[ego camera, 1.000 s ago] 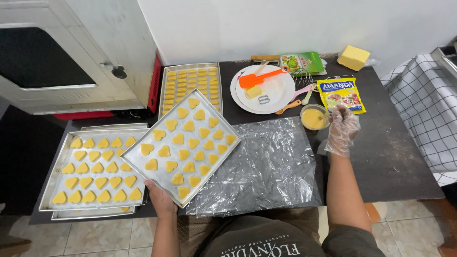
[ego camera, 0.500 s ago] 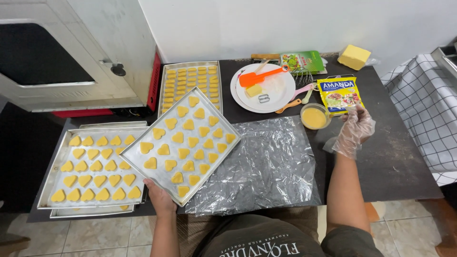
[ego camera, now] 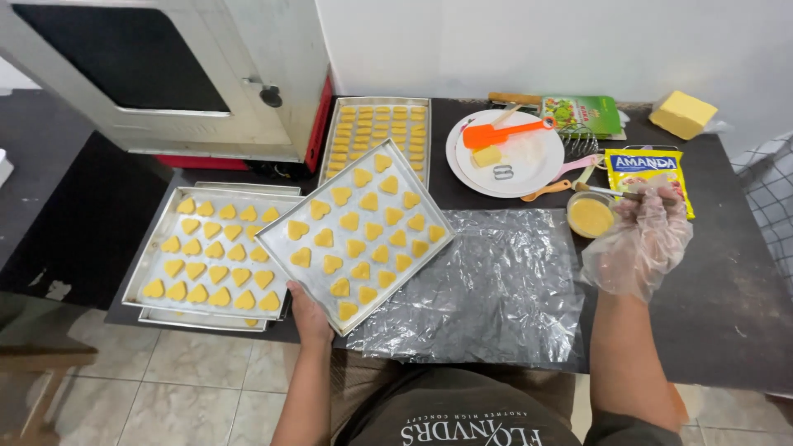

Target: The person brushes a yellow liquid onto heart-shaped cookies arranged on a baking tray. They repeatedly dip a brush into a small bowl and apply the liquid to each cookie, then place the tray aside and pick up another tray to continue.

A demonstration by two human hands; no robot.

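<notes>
My left hand (ego camera: 310, 318) grips the near corner of a metal tray (ego camera: 277, 237) and holds it tilted above the dark table; rows of yellow heart-shaped cookies (ego camera: 355, 223) lie on it. My right hand (ego camera: 640, 239) wears a clear plastic glove. Its fingers curl on the end of a thin brush (ego camera: 599, 190) that lies across a small bowl of yellow liquid (ego camera: 590, 216). A sheet of clear plastic film (ego camera: 487, 281) lies flat on the table between my arms.
Another tray of heart cookies (ego camera: 136, 289) sits stacked at the left and a third tray (ego camera: 330, 140) at the back. A white plate (ego camera: 529, 161) carries an orange spatula (ego camera: 504, 132). An oven (ego camera: 165, 74), yellow packet (ego camera: 648, 169) and butter block (ego camera: 681, 114) stand around.
My gloved right hand has drawn back from the bowl, to the right and toward me. The tray in my left hand has stayed about where it was.
</notes>
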